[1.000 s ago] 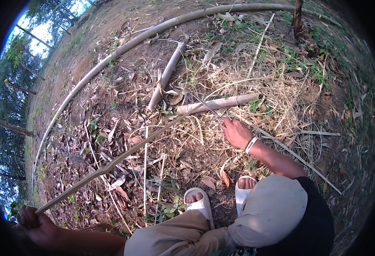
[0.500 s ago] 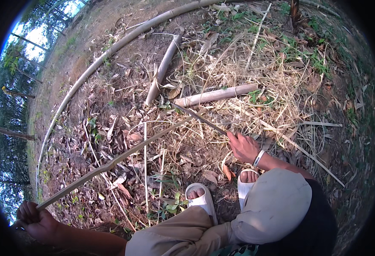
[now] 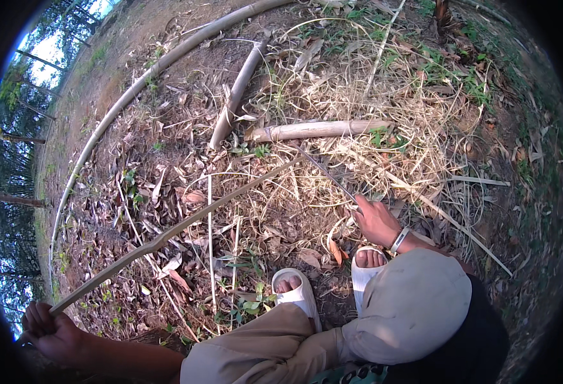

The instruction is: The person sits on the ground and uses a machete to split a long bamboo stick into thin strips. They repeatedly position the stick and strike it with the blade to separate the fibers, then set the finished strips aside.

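Note:
My left hand (image 3: 54,331), at the lower left, is closed round the near end of a long split bamboo strip (image 3: 188,221). The strip runs up and right over the leaves, with a slight bend at a joint partway along. My right hand (image 3: 377,223), right of centre, grips a long thin dark knife (image 3: 330,175); its handle is hidden in the fingers. The blade slants up and left, its tip end meeting or overlapping the strip's far end; I cannot tell if they touch. A pale band circles my right wrist.
Two bamboo pieces, one slanting (image 3: 238,96) and one lying crosswise (image 3: 320,130), rest beyond the knife. A long bamboo pole (image 3: 112,115) curves along the left and far side. Pale shavings (image 3: 416,153), thin strips and dry leaves cover the ground. My feet wear white slides (image 3: 296,296).
My right hand has drawn the knife back to the right, so its tip no longer reaches past the strip. My left hand keeps its hold. The whole view has shifted slightly.

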The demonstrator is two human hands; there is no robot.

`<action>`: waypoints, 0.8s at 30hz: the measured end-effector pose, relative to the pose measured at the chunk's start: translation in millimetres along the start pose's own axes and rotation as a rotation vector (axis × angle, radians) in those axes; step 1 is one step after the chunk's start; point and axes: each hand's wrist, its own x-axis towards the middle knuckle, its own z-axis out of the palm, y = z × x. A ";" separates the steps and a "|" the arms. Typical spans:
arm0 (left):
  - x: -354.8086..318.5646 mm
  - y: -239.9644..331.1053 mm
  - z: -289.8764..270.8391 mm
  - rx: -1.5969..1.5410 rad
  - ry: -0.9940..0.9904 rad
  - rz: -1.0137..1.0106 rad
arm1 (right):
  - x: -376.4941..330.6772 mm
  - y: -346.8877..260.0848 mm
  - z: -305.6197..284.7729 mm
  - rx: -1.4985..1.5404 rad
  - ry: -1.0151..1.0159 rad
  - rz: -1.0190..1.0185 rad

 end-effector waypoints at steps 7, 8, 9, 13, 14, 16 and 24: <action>3.7 4.2 -9.6 -0.214 -0.157 -0.026 | -11.4 7.1 14.3 -0.007 0.085 -0.034; 0.8 0.2 -12.8 -0.301 -0.178 -0.030 | -10.0 19.5 11.5 0.001 0.085 0.009; -2.8 -1.1 -13.3 -0.372 -0.208 -0.032 | -10.1 11.6 -2.6 0.122 0.058 0.120; -32.0 10.4 23.1 -0.336 -0.202 0.049 | -13.7 -18.1 -32.1 0.279 0.292 -0.039; -40.0 2.3 28.1 -0.329 -0.165 0.067 | -13.8 -36.1 -51.1 0.326 0.315 -0.041; -54.0 -0.1 51.2 -0.252 -0.153 0.123 | -0.3 -59.1 -52.5 0.316 0.366 -0.115; -159.1 -126.5 80.7 -0.381 -0.103 -0.064 | 13.2 -74.1 -43.0 0.315 0.343 -0.292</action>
